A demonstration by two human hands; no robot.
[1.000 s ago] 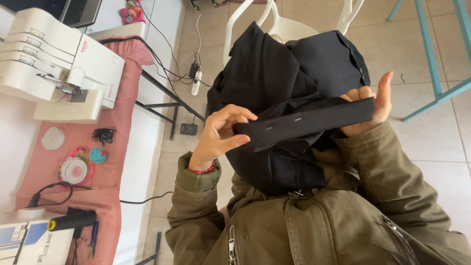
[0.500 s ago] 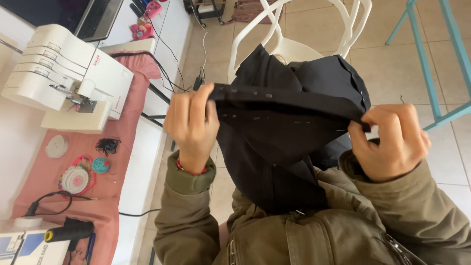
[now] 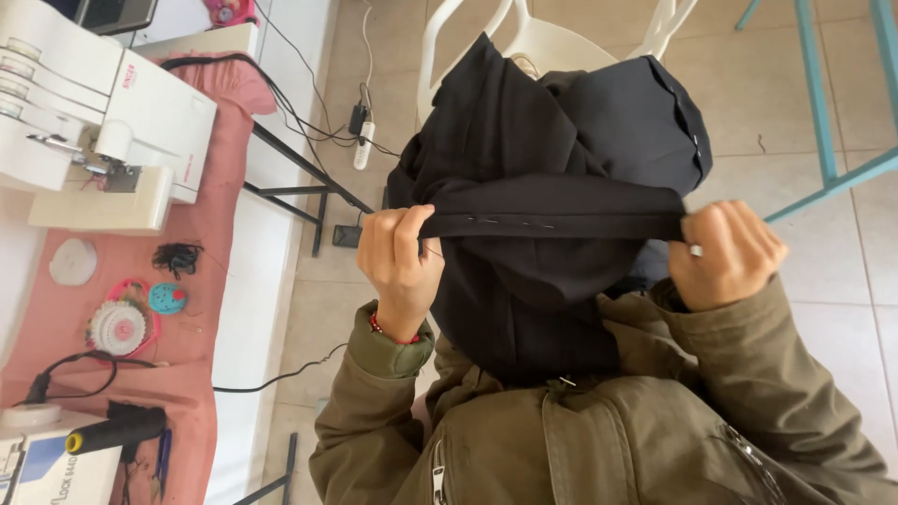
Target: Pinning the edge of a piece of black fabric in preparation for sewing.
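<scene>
While both hands grip black garment band ends, open floor behind

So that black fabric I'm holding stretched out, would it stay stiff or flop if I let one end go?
The black fabric would probably flop: below the folded band held taut between the left hand and the right hand, it hangs in soft folds. It seems fairly light, since fingertips alone hold it. The pins in the band could snag or prick.
</scene>
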